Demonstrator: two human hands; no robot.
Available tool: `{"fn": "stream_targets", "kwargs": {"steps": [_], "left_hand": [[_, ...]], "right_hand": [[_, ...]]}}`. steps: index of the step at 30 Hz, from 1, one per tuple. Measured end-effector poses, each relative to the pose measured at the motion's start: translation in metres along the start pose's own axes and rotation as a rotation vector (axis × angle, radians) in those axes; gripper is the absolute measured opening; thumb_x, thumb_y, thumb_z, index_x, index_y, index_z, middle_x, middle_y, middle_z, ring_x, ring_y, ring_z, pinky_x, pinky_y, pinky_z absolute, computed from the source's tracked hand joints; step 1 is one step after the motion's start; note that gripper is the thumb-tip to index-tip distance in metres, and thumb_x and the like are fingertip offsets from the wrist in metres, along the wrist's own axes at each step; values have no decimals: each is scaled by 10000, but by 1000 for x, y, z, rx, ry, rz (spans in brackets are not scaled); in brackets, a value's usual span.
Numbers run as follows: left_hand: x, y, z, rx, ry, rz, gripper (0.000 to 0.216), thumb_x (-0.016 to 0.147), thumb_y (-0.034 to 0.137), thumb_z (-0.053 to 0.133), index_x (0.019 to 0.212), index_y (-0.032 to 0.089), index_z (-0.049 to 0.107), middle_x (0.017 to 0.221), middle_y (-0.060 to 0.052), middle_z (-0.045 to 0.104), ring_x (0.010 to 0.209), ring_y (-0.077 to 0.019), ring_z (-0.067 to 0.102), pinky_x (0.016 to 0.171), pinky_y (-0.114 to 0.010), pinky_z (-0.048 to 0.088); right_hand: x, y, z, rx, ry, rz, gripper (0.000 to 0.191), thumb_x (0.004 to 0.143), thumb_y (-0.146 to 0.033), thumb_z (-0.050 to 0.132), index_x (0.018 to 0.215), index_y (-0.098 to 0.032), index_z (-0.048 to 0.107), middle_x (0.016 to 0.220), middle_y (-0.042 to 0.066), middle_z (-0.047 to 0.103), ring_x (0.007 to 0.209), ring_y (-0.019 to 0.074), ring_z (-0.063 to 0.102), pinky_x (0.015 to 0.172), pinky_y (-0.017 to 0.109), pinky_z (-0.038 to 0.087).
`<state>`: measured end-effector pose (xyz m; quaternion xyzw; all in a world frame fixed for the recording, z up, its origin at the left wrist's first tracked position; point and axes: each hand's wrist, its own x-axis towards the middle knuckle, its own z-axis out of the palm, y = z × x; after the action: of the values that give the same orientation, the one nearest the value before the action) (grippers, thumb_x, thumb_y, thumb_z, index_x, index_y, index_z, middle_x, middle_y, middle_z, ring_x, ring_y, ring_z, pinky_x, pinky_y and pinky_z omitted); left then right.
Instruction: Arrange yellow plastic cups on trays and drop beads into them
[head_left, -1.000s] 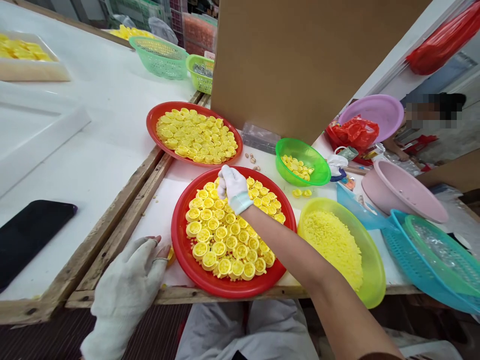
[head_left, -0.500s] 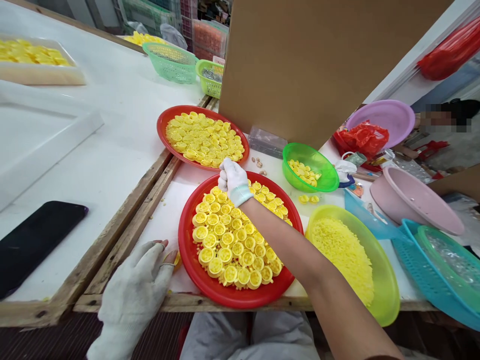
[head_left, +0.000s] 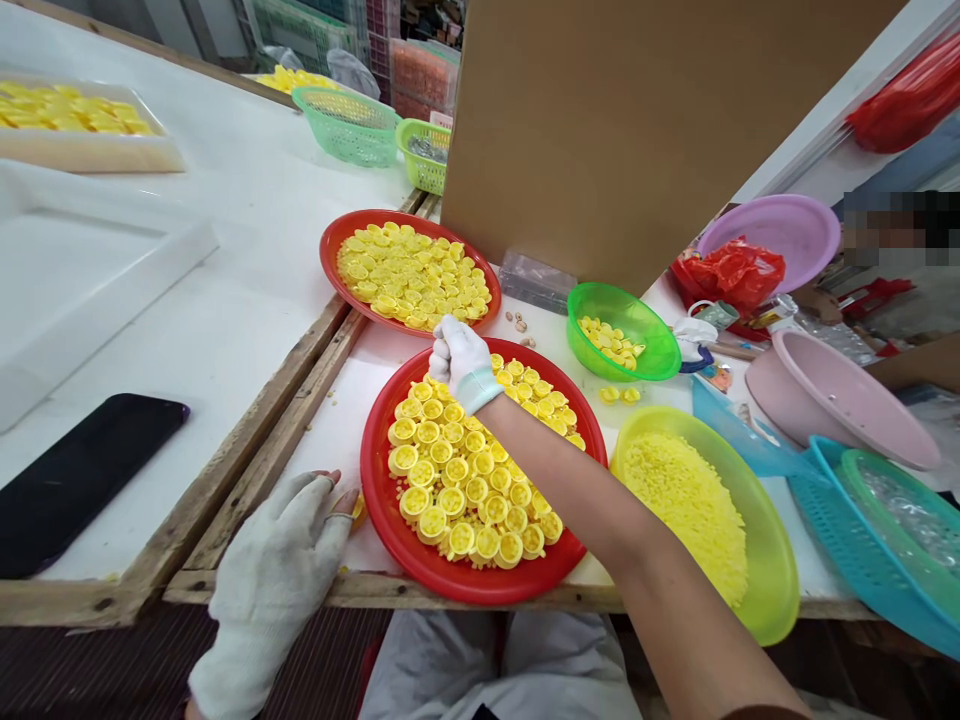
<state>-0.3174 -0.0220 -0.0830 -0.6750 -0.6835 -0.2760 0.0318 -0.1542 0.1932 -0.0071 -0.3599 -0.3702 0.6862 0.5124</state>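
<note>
My right hand (head_left: 461, 362) is a gloved fist over the far rim of the near red plate (head_left: 397, 545); whether it grips anything I cannot tell. The yellow caps (head_left: 457, 490) on that plate stand upright, hollows up. My left hand (head_left: 281, 560) lies open and flat, fingertips just beside the plate's left rim.

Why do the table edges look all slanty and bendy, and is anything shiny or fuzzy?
Head view: the wide lens slants the wooden table edges and swells the left hand; light is soft, shadows faint; the near red plate shines a little on its rim; all looks sharp except a blocky patch at top right.
</note>
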Motion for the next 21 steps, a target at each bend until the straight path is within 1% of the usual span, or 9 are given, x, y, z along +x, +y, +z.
{"fn": "stream_targets", "kwargs": {"steps": [1,3,8,13,17,19,21], "left_hand": [[0,1,0,-4,4,-8,255,1006,406,488,1061,202,630,1153,-49,707,933,-211,683,814,-325,495],[0,2,0,-10,0,-14,274,1011,418,478,1059,197,632,1142,-50,709,936,-213,683,814,-327,493],[0,6,-2,13,-17,-43,291,1011,424,469,1049,191,640,1147,-52,711,921,-219,688,773,-338,490],[0,8,-3,-6,-20,-59,290,1005,426,474,1025,194,646,1151,-53,712,925,-225,690,756,-348,486],[1,9,-3,-22,-21,-77,309,1008,435,467,1034,190,653,1142,-56,715,961,-231,690,791,-348,492],[1,11,-3,-26,-26,-83,315,1010,437,462,1047,191,655,1154,-55,715,971,-232,690,797,-349,492],[1,12,-4,-26,-34,-93,318,1013,442,457,1044,196,655,1159,-50,716,975,-232,690,793,-346,489]], "right_hand": [[-5,-5,-2,-6,-10,6,417,874,-542,709,786,-207,477,501,-135,258,390,30,186,363,166,154],[-13,-10,-4,-26,-33,-5,403,889,-536,694,789,-210,480,509,-136,217,398,34,150,370,174,141],[-28,-9,-5,-60,-27,-13,402,900,-557,666,798,-221,470,532,-117,270,416,49,219,393,183,169],[-44,-14,-9,10,-20,-11,402,906,-544,661,783,-220,456,543,-116,224,426,50,184,404,184,146],[-56,-19,-10,51,-9,11,378,918,-502,664,780,-214,462,553,-110,241,427,47,201,406,179,139],[-60,-22,-9,79,-19,31,353,934,-466,654,780,-210,466,562,-107,239,427,46,204,405,176,144],[-66,-27,-9,143,-27,51,289,971,-398,614,801,-205,482,572,-105,238,428,47,212,402,172,159]]}}
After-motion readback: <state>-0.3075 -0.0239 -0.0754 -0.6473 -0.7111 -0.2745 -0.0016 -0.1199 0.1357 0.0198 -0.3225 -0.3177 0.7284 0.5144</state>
